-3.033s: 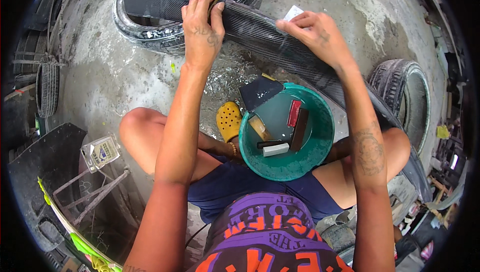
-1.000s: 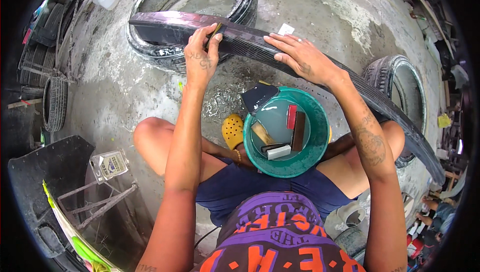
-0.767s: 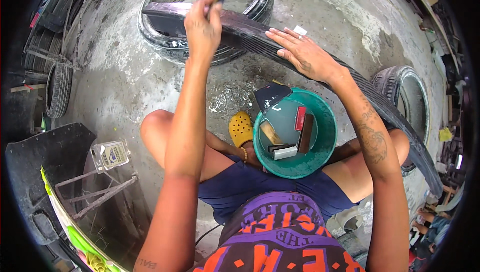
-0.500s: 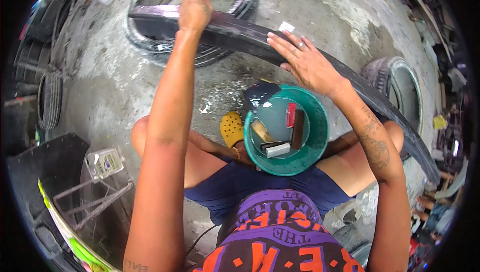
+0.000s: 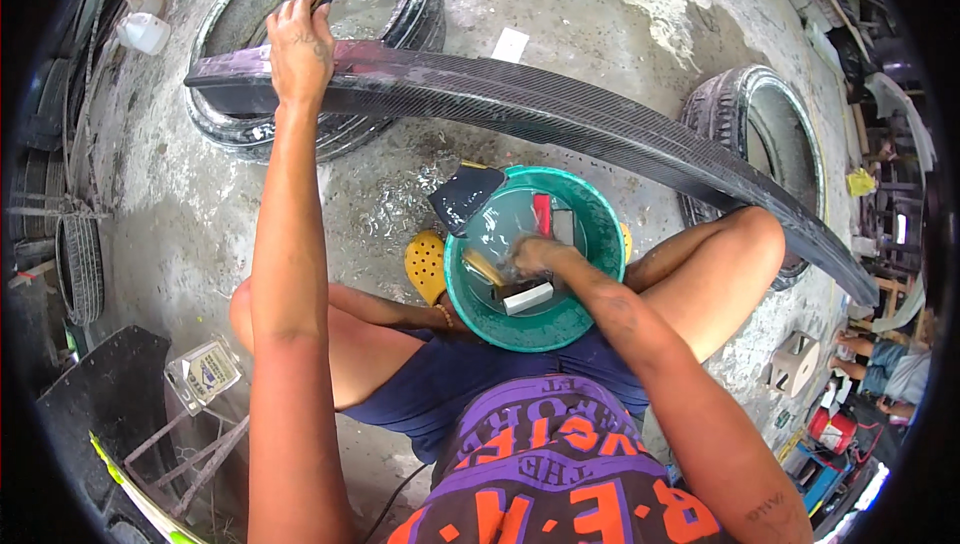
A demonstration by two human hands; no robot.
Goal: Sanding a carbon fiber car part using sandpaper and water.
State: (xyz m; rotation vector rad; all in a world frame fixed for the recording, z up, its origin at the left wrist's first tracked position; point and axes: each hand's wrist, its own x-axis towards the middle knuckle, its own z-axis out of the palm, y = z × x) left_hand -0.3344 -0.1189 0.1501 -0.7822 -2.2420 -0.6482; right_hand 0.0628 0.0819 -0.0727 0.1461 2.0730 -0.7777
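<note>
A long, curved black panel (image 5: 520,104) with a woven carbon-fibre look spans the view, its left end over a tyre (image 5: 425,4). My left hand (image 5: 300,56) is closed over that end, fingers across its far edge. By the fingertips pokes a small dark and yellowish thing I cannot make out. My right hand (image 5: 535,256) is down in a green bucket (image 5: 535,334) of cloudy water between my legs, its fingers blurred and partly hidden. Around it are a red piece (image 5: 542,214), a grey block (image 5: 563,226), a tan block (image 5: 484,268) and a white block (image 5: 528,298).
A dark sheet (image 5: 466,198) hangs at the bucket's rim. A second tyre (image 5: 765,124) stands under the panel's right part. A white card (image 5: 510,45) lies beyond the panel. Plastic jugs (image 5: 146,34) stand far left. A person (image 5: 905,379) sits at the far right.
My right hand has left the panel and dropped into the bucket. My left hand stays on the panel's left end. The whole view has shifted, and the panel's woven surface shows more.
</note>
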